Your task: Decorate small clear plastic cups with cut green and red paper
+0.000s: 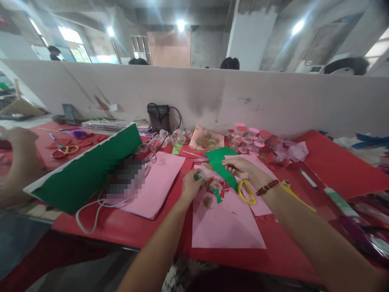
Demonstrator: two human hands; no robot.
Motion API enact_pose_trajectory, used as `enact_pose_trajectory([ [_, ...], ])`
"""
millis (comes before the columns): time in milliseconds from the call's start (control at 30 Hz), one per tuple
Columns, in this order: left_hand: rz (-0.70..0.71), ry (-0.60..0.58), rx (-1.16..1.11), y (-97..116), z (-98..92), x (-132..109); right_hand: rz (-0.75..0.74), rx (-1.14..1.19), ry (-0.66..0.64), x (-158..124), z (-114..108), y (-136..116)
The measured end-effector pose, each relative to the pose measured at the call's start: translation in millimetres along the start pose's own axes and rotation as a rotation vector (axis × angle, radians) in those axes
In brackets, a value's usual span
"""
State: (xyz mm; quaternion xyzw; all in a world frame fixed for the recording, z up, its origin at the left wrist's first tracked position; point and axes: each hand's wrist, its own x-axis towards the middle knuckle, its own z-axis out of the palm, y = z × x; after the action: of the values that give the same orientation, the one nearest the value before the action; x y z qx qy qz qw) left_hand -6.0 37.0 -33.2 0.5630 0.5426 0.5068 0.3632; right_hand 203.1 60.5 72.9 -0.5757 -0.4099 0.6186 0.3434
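My left hand (191, 184) closes its fingers round a small clear plastic piece (199, 176), whose exact kind is hard to make out. Across from it, my right hand (238, 167) is pinched over a green sheet (222, 163); whatever lies between its fingertips is too small to see. Just below the right hand rests a yellow scissors handle (247, 198), with the blades not visible. Red and green paper scraps (216, 192) are scattered between the hands on a pink sheet (226, 229).
Pink round discs on clear pieces (247, 140) stand at the back right, clear plastic cups (165, 138) at the back centre. A green board (88, 172) leans at left near a pink paper stack (164, 182). Another person's arm (18, 162) is at far left. A white partition (182, 89) stands behind.
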Motion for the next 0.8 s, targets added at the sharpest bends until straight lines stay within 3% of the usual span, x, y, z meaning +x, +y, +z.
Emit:
enact_pose_trajectory([
  [267,0.028,-0.066,-0.055,9.0,-0.3,-5.8,-0.145,-0.372,0.071,-7.1,23.7,-31.9],
  [533,-0.009,-0.092,-0.23,13.8,2.0,-9.0,-0.412,-0.941,0.059,-26.9,53.1,-60.7],
  [667,-0.007,-0.093,-0.282,14.7,2.1,-9.4,-0.459,-0.792,0.17,-35.3,37.7,-59.8],
  [800,-0.055,-0.105,-0.371,14.1,1.7,-9.4,-0.458,-0.338,0.301,-30.7,12.8,-14.3],
])
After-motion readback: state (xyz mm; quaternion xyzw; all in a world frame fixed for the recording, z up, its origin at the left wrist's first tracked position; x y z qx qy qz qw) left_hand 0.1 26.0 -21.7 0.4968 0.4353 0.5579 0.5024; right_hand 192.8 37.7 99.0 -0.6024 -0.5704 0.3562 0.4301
